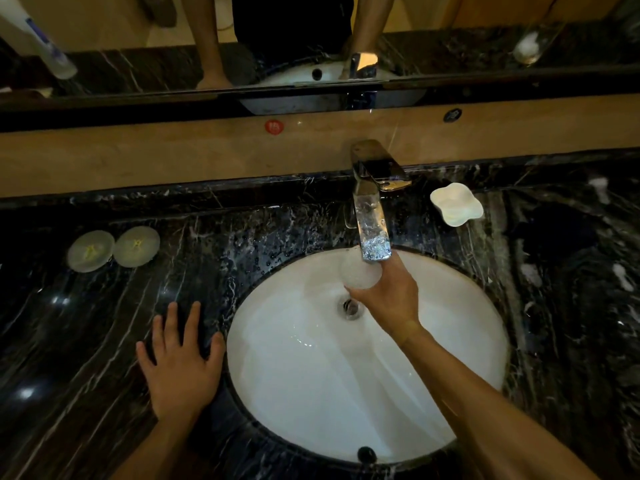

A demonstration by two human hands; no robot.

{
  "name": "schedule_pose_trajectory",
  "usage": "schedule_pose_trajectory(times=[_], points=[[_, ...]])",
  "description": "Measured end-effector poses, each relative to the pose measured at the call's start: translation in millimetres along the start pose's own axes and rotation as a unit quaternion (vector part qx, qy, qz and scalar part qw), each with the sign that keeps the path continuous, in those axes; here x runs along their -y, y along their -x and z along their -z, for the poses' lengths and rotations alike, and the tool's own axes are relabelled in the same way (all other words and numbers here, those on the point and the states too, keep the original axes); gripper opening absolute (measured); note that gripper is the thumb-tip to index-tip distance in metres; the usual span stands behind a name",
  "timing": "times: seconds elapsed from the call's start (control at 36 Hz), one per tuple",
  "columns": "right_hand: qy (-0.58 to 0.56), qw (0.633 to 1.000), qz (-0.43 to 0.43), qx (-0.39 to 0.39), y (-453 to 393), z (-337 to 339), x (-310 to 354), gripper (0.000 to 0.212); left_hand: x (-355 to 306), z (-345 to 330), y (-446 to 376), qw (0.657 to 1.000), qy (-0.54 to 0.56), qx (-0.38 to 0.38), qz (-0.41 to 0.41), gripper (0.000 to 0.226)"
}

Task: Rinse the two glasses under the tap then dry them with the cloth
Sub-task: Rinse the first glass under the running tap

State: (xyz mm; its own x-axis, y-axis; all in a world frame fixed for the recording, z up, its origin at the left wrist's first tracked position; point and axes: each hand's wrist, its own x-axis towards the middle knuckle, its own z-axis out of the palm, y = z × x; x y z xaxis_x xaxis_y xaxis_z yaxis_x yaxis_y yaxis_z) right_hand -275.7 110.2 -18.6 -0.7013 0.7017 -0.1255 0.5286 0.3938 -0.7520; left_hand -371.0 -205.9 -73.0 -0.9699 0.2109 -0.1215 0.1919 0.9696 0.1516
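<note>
**Mia:** Where is the glass (360,271)?

**Dad:** Right under the tap (372,220), over the white sink (311,393). It is see-through and a bit blurry, so it is hard to spot. The open top faces up at us.

**Mia:** Who holds it?

**Dad:** The right hand (391,296). Its fingers curl round the side of the glass, on the side away from the tap's back. The thumb tip shows just below the rim.

**Mia:** Is water going in?

**Dad:** I think so. The inside looks white and bubbly. But I cannot see the stream well.

**Mia:** How do you rinse it well?

**Dad:** Keep the open top right under the tap's end. Let it fill, then tip it so the water runs into the sink, not onto the dark counter (86,341). Turn it a bit so every side gets wet. Hold on tight, because wet glass is slippery.

**Mia:** What is the other hand doing?

**Dad:** The left hand (180,362) lies flat on the counter, left of the tap and just beside the sink's edge. Its fingers are spread wide and hold nothing.

**Mia:** Where is the second glass?

**Dad:** I only see one in the mirror, far right of the tap. I cannot see the cloth at all.
</note>
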Motion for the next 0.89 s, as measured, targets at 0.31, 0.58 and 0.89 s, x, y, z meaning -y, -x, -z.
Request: schedule_pose_trajectory(times=[0.31, 0.58, 0.89], points=[[-0.192, 0.972, -0.098, 0.096, -11.2, 26.5, -8.2, 0.068, -3.0, 4.3, -0.3, 1.000, -0.002, 0.004, 0.004, 0.076], [-0.289, 0.939, -0.094, 0.163, -7.6, 7.1, -9.3, 0.070, -3.8, 4.7, -2.0, 1.000, -0.008, 0.002, 0.004, 0.075], [-0.130, 0.989, -0.076, -0.011, -9.5, 11.1, -12.1, 0.069, -3.2, 4.7, -0.2, 1.000, -0.002, 0.002, 0.001, 0.075]])
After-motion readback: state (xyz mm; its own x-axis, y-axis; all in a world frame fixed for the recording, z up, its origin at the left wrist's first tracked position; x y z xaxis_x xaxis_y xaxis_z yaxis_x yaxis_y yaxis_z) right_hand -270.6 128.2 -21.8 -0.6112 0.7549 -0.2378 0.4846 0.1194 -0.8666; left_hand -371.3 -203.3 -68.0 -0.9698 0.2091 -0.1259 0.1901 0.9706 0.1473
